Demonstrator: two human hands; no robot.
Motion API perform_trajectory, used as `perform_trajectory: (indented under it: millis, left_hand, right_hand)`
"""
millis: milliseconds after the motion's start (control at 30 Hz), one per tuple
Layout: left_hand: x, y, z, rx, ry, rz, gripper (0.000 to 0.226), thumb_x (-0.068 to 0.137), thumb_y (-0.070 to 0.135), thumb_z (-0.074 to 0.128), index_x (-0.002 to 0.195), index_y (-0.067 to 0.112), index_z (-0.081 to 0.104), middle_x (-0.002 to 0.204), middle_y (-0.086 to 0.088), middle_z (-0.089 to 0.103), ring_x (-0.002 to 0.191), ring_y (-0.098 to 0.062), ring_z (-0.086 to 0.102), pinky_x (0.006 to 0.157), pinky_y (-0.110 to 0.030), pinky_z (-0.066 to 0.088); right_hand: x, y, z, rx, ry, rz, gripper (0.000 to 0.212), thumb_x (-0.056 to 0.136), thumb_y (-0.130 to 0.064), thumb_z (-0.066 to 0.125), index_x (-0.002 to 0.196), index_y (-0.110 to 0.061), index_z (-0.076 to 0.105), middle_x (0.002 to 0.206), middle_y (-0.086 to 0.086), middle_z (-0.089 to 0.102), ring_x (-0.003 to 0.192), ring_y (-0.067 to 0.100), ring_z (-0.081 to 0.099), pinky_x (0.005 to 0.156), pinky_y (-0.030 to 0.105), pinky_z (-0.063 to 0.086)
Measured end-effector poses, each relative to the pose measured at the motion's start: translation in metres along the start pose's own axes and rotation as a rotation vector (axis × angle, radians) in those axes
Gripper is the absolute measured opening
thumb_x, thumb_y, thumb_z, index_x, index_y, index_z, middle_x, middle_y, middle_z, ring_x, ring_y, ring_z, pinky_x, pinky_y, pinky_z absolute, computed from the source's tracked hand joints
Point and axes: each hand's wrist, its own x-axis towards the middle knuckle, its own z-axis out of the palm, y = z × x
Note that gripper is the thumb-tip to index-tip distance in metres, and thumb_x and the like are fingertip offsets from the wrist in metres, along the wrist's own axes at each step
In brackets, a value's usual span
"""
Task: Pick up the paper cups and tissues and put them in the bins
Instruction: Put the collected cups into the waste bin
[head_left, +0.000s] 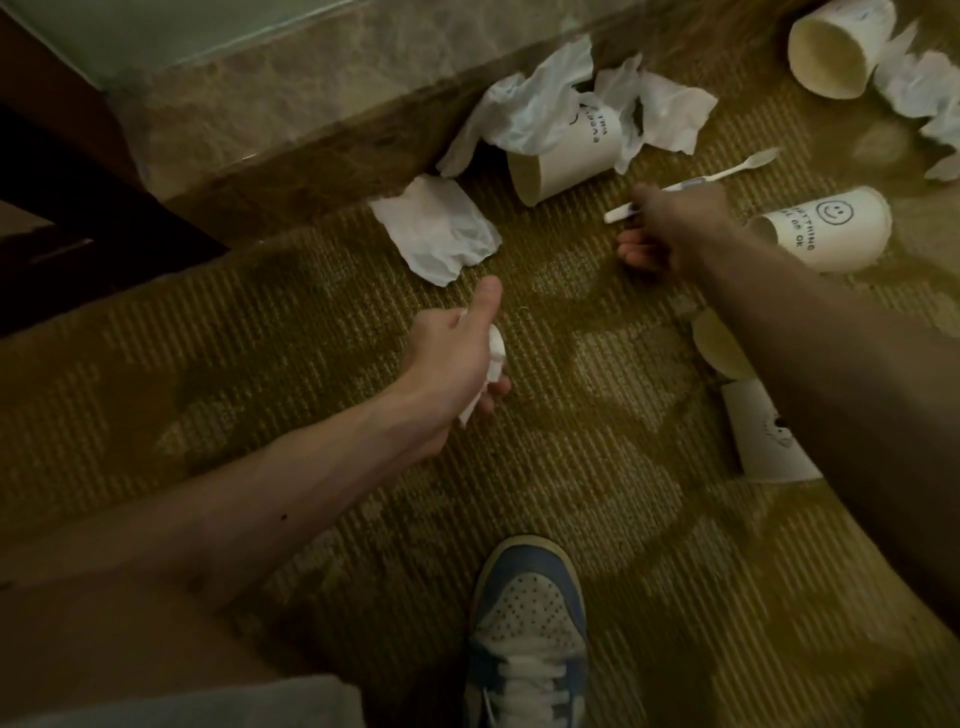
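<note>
My left hand (457, 358) is clenched round a wadded tissue (497, 347), nearer me than the tipped cup (563, 166); my right hand (670, 228), just right of that cup, grips a toothbrush (621, 213). With both hands full, reaching for more could drop something onto the carpet (571, 415).

Carpet (597, 519): woven, ribbed, rough, matt olive-gold.
Ledge (311, 104) along the carpet's far edge: veined stone, smooth, faintly glossy.
Smiley cup (831, 228) and ledge-side cup (561, 161): matt white paper, black print, plain cream inside.
Flat tissue (436, 228) near the far edge: thin white paper, creased, matt.
Tissue wad (496, 353) in the left hand (452, 358): same soft paper, crumpled.
Toothbrush (748, 162) in the right hand (670, 228): white plastic, smooth, slight sheen.
Shoe (530, 613): perforated white toe, smooth blue panels, woven laces.
</note>
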Motion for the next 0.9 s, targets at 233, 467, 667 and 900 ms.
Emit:
perform_trajectory:
  millis: [233, 467, 667, 900]
  left_hand:
    - [0.001, 0.008, 0.000, -0.075, -0.056, 0.060, 0.012, 0.098, 0.014, 0.059, 0.106, 0.014, 0.067, 0.075, -0.003, 0.070, 0.061, -0.012, 0.063, 0.052, -0.023, 0.052]
    - [0.002, 0.026, -0.003, 0.176, 0.100, 0.269, 0.041, 0.099, 0.051, 0.047, 0.086, 0.019, 0.071, 0.056, 0.009, 0.058, 0.051, 0.002, 0.055, 0.051, -0.020, 0.048]
    - [-0.008, 0.035, -0.003, 0.297, -0.070, 0.511, 0.061, 0.090, 0.060, 0.056, 0.085, 0.000, 0.065, 0.056, 0.014, 0.050, 0.049, 0.004, 0.048, 0.046, -0.010, 0.039]
    - [-0.016, 0.035, -0.021, 0.312, 0.048, 0.556, 0.045, 0.101, 0.041, 0.048, 0.078, 0.004, 0.060, 0.063, -0.001, 0.053, 0.058, -0.014, 0.053, 0.056, -0.033, 0.046]
  right_hand:
    - [-0.012, 0.007, 0.000, 0.043, -0.041, 0.014, 0.029, 0.100, -0.026, 0.046, 0.097, 0.000, 0.059, 0.069, 0.012, 0.061, 0.031, 0.012, 0.053, 0.037, 0.020, 0.046]
    - [-0.102, 0.059, 0.009, -0.032, -0.335, -0.261, 0.029, 0.101, -0.022, 0.046, 0.083, -0.007, 0.063, 0.063, 0.003, 0.064, 0.048, 0.009, 0.059, 0.044, 0.021, 0.047]
    - [-0.158, 0.063, 0.019, -0.131, -0.665, -0.535, 0.029, 0.102, -0.026, 0.047, 0.084, -0.010, 0.063, 0.069, 0.003, 0.066, 0.054, 0.006, 0.059, 0.052, 0.021, 0.047]
    - [-0.131, 0.023, -0.005, -0.398, -0.812, -0.567, 0.018, 0.094, -0.039, 0.057, 0.095, -0.024, 0.067, 0.089, -0.003, 0.072, 0.079, 0.010, 0.069, 0.066, 0.022, 0.055]
